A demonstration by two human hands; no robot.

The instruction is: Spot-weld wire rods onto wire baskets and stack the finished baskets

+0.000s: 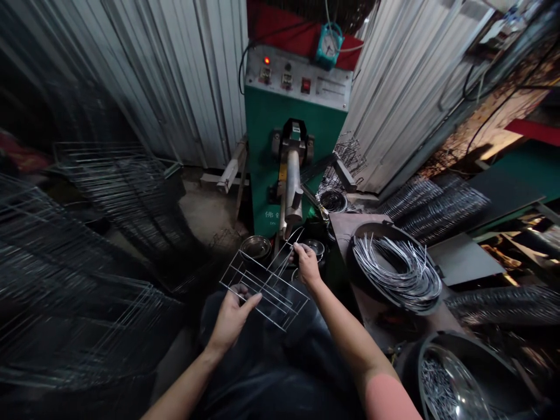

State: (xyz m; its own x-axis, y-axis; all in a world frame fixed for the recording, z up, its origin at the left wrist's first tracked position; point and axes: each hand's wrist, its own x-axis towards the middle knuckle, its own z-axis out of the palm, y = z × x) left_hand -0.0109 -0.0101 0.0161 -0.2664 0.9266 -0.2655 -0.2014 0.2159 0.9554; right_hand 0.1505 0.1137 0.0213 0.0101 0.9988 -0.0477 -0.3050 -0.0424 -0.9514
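Note:
A small wire rack [275,290] of thin metal rods is held tilted over my lap. My left hand [234,315] is closed on its near left side, with the thumb lying over the rods. Fingers pinched, my right hand [307,262] grips a thin bent wire [300,233] at the rack's far side. Whether that wire is joined to the rack I cannot tell. Just beyond my right fingertips is the lower end of the metal arm [293,186] of a green spot-welding machine [265,140].
Stacked wire racks [118,192] fill the left side. At right, a black round tray [356,256] holds looped wires, and a black tub [415,367] contains a bowl of small metal pieces. A metal bowl [256,247] stands below the machine. Coiled wire bundles [441,204] lie farther right.

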